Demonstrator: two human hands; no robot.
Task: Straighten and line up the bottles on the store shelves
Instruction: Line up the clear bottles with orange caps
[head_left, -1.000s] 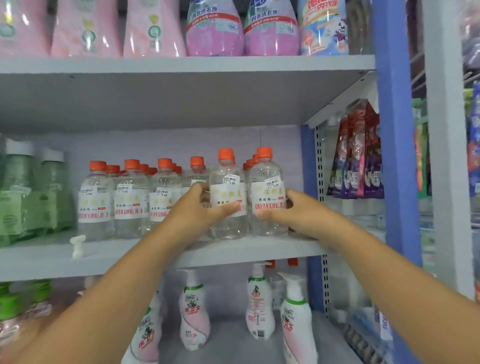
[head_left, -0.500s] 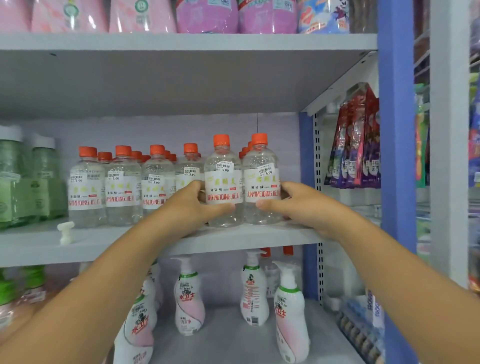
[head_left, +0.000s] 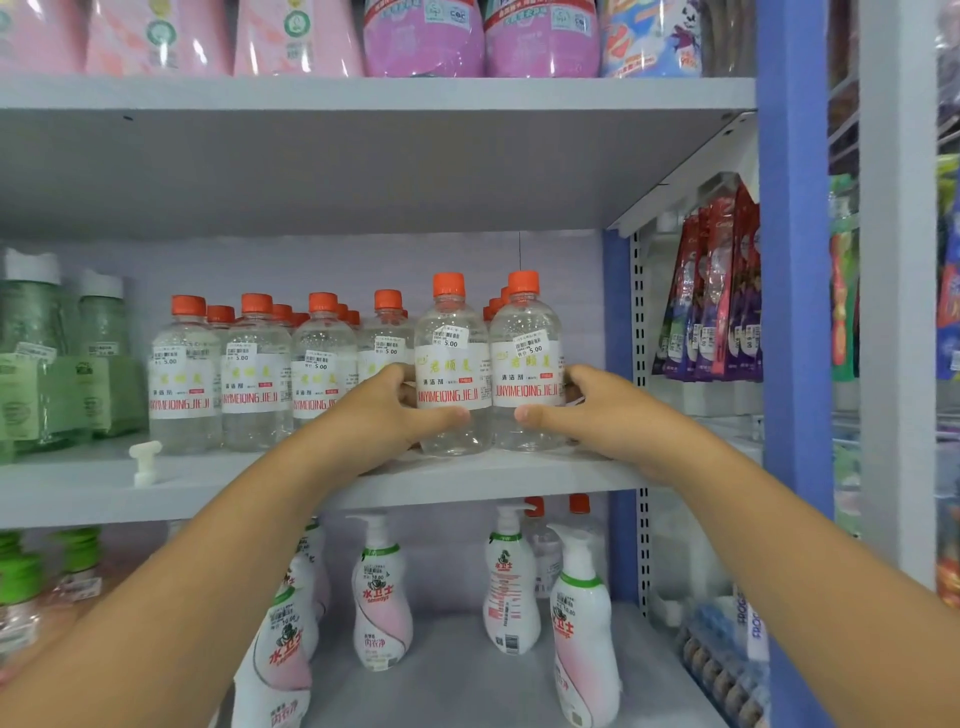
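The left hand (head_left: 382, 415) wraps around a clear orange-capped bottle (head_left: 451, 364), thumb across its front below the label and fingers curled behind its left side. The right hand (head_left: 587, 410) grips the neighbouring bottle (head_left: 527, 364) in mirror fashion, thumb on the front and fingers round its right side. These two bottles stand upright and touching at the front edge of the middle shelf (head_left: 493, 475), labels facing outward, just left of the blue upright post (head_left: 618, 338). Further left of that post, the fourth bottle (head_left: 387, 338) sits set back behind the left hand, and three more front bottles (head_left: 254, 374) stand side by side with their labels forward, more orange caps showing in rows behind them. A small white loose part (head_left: 145, 460) lies on the shelf in front of the leftmost bottle. Judging by this, the pair in hand looks close to squared up, while the recessed bottle and the gap it leaves appear to need pulling forward before the front row reads as one line.
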